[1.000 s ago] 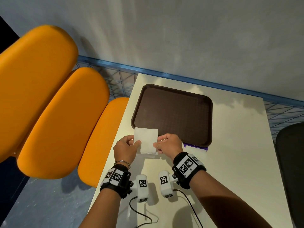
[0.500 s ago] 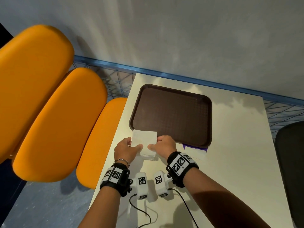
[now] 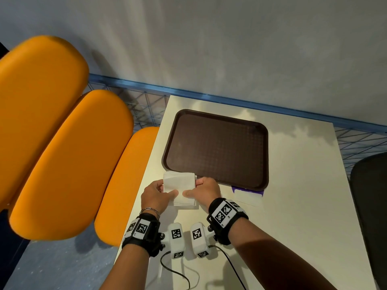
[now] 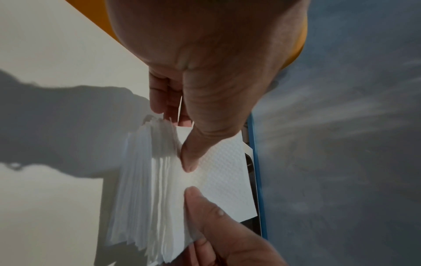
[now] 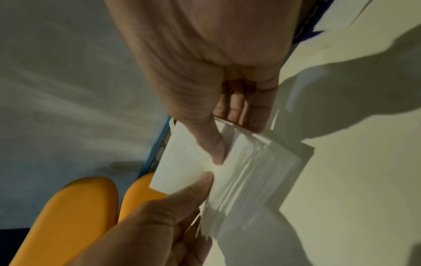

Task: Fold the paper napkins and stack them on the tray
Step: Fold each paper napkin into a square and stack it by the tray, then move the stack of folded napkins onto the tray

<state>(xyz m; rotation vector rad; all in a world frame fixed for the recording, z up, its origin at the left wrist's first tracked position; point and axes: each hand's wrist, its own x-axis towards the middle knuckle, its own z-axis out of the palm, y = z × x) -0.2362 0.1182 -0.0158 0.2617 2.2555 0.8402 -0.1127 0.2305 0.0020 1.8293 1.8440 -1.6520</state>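
A stack of white paper napkins lies on the cream table just in front of the near left corner of the brown tray. The tray holds nothing. My left hand pinches the top napkin at its left edge, and my right hand pinches it at its right edge. Both thumbs press on its upper face, tips almost meeting. In the left wrist view my thumb lies on the embossed napkin above the fanned stack. The right wrist view shows the same napkin and stack.
A white packet with a purple edge lies on the table right of my right hand. Orange padded chairs stand along the table's left side, and a dark chair stands on the right. A blue rail runs behind the table. Cables trail at its near edge.
The top napkin has come down from over the tray's rim toward the stack. Both thumbs have slid inward across it toward each other.
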